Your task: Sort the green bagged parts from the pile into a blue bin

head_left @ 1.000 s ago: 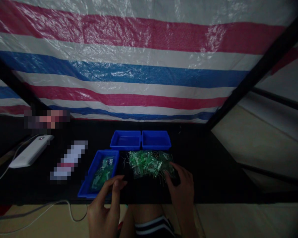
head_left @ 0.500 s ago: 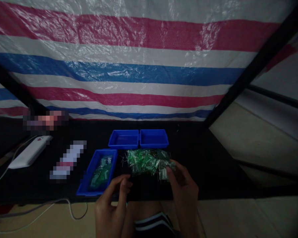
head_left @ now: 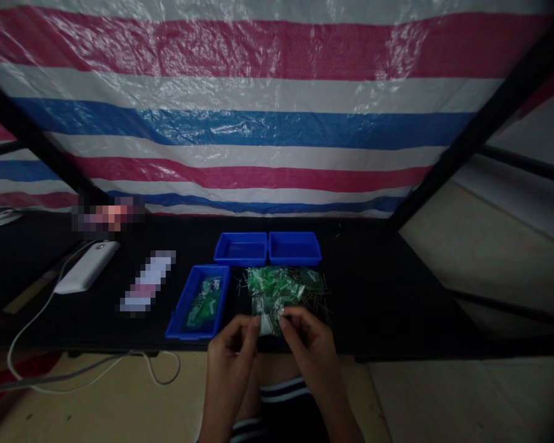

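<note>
A small clear bag (head_left: 268,321) with pale contents is pinched at its left side by my left hand (head_left: 234,349) and at its right side by my right hand (head_left: 310,344). Just beyond it lies a pile of green-tinted clear packets (head_left: 272,282) on the black table. Thin metal pins (head_left: 318,303) are scattered to the right of the pile, partly under another packet. More green packets (head_left: 205,304) fill part of a blue tray (head_left: 173,327) on the left.
Two blue trays (head_left: 240,262) (head_left: 295,261) stand side by side behind the pile. A white device (head_left: 85,269) with a cable and a blurred flat item (head_left: 148,282) lie at the left. Striped sheeting (head_left: 268,129) hangs behind, between black frame bars.
My right hand has moved left and nearer me with a small bag, away from the pile. My left hand, empty before, has closed on the bag's left side. The camera view has shifted slightly.
</note>
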Motion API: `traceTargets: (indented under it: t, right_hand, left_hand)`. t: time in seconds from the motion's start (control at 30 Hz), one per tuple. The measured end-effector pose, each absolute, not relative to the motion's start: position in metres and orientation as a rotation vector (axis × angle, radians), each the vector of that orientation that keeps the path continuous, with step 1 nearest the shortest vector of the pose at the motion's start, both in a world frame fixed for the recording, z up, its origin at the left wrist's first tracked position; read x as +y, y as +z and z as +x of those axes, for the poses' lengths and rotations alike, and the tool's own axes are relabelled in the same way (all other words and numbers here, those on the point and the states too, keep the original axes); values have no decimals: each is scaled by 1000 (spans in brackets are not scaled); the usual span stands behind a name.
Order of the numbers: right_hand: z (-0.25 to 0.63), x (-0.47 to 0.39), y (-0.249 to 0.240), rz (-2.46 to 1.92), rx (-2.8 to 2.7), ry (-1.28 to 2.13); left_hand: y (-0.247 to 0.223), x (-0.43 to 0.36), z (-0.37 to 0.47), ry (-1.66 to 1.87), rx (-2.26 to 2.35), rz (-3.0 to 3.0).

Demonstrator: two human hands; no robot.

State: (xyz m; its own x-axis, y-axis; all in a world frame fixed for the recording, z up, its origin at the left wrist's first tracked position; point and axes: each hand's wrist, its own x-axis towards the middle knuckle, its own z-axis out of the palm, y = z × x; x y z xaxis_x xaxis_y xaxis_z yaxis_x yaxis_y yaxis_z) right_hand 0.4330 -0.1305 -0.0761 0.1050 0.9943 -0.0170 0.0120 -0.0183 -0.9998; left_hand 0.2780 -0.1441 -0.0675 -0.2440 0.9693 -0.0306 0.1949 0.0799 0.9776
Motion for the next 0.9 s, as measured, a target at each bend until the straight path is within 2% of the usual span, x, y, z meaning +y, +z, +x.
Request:
traceTargets:
  t: [0.33, 0.73, 0.9]
  right_hand:
    - [438, -136, -76, -1135, -1021, 1186]
    - [437, -131, -83, -1136, -1067, 1135]
    - [440, -127, -82, -1155, -1100, 1099]
  left_hand:
    - [-54, -147, 280, 1296, 1280, 1111]
    - [-63, -138, 297, 1353, 1231, 947]
    - [-63, -136, 291, 1275, 1328, 1086]
